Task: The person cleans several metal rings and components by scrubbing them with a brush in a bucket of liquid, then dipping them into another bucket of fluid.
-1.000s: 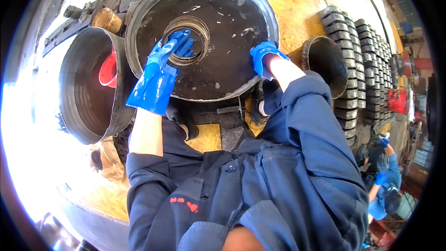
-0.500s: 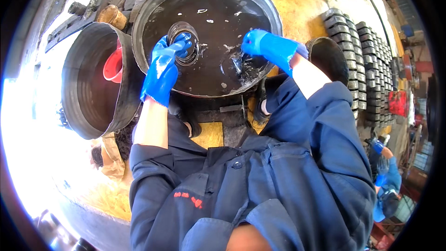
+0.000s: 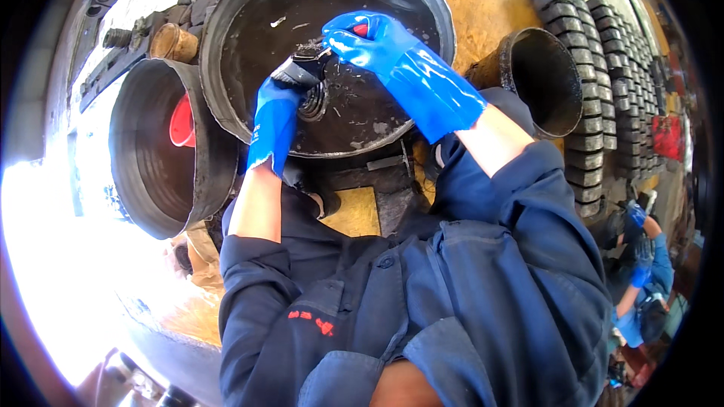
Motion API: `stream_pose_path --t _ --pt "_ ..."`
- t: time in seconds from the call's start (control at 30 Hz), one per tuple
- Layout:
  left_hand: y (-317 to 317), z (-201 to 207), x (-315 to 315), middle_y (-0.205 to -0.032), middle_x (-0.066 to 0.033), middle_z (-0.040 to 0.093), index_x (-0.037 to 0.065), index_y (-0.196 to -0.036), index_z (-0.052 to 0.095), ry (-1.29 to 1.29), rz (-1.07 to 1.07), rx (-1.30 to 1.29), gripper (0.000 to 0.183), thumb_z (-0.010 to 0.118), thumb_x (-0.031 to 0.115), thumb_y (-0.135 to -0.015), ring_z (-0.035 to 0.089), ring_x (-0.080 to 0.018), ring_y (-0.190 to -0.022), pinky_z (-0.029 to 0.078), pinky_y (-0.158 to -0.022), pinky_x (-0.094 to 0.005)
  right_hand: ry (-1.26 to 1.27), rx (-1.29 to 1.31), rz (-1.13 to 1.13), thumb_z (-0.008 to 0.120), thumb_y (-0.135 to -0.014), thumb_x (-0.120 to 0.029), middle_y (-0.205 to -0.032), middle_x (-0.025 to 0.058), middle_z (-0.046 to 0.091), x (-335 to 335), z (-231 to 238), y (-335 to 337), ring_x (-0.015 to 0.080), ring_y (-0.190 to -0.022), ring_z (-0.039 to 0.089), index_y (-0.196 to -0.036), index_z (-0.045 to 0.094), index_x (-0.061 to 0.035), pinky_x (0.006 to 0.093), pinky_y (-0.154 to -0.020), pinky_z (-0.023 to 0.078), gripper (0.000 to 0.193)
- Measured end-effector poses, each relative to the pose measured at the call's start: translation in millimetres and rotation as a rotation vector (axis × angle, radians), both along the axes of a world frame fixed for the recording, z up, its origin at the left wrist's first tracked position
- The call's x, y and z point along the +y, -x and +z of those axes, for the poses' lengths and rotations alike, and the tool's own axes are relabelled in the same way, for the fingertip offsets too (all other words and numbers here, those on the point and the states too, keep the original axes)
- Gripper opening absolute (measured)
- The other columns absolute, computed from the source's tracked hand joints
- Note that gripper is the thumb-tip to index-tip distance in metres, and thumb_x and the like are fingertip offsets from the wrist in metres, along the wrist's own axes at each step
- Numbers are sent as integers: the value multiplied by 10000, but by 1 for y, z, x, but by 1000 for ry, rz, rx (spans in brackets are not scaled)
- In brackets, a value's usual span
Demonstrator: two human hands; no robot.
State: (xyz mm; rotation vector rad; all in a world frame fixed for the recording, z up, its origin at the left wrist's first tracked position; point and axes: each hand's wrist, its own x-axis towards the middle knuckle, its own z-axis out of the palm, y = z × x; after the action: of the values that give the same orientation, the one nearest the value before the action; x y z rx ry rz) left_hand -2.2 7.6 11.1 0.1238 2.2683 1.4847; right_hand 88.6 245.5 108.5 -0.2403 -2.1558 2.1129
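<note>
Over a large round tub (image 3: 213, 79) of dark liquid, my two gloved hands are close together. In my left hand (image 3: 273, 98) is a dark, wet, ring-shaped part (image 3: 300, 71), tilted, with the fingers wrapped round it and partly hidden. My right hand (image 3: 369, 41), in a long blue rubber glove, is closed on a small red-handled tool (image 3: 361, 30). A bit of red shows between its fingers, and the tool's working end reaches the part's edge. What kind of tool it is, I cannot make out. Ripples spread in the liquid below the part.
A metal drum (image 3: 154, 151) lies left of the tub with a red scoop-like container (image 3: 182, 122) inside. At right stand a dark bucket (image 3: 547, 83) and rows of stacked dark parts (image 3: 577, 90). A brown pot (image 3: 174, 43) is at far left. Another person (image 3: 641, 294) works at far right.
My right hand has moved left from the tub's right side to the part. The part has been lifted and tilted in my left hand. The splash at the right has settled.
</note>
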Motion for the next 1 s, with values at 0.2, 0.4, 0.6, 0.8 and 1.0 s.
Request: stream_pose_path --t 0.2,0.4,0.6,0.8,1.0 --pt "-22 42 12 -1102 -72 774 17 -1235 750 -291 -103 -87 331 716 4 -906 709 -164 -964 558 -889 -300 511 -23 -72 800 -948 -148 -983 91 783 0 -23 25 153 -799 731 -1183 762 -30 299 -689 596 265" --pt "-16 31 19 -1093 -78 771 16 -1210 744 -209 79 -356 343 764 -12 -869 724 -194 -952 580 -895 -346 124 -60 113 742 -957 -278 -942 81 773 -20 -41 35 156 -829 711 -1076 794 -54 336 -769 583 259" --pt "-20 22 17 -1106 -90 773 -5 -1247 716 -258 13 -341 424 766 -64 -830 733 -212 -973 584 -930 -367 57 -274 142 775 -954 -389 -773 34 692 -8 -50 32 115 -702 608 -994 795 -41 285 -646 482 352" --pt "-26 32 19 -1124 -119 775 -42 -1295 692 -422 -21 -394 450 717 -86 -847 744 -232 -971 580 -957 -348 332 -287 -105 688 -941 -347 -865 49 703 1 -39 5 141 -768 619 -994 739 -20 321 -710 488 335" --pt "-28 36 16 -1109 -142 771 -47 -1293 681 -482 68 -375 434 726 -56 -861 749 -229 -967 595 -938 -345 289 -416 -211 709 -967 -413 -892 62 723 9 -65 -15 153 -773 625 -1025 757 -2 316 -724 494 417"
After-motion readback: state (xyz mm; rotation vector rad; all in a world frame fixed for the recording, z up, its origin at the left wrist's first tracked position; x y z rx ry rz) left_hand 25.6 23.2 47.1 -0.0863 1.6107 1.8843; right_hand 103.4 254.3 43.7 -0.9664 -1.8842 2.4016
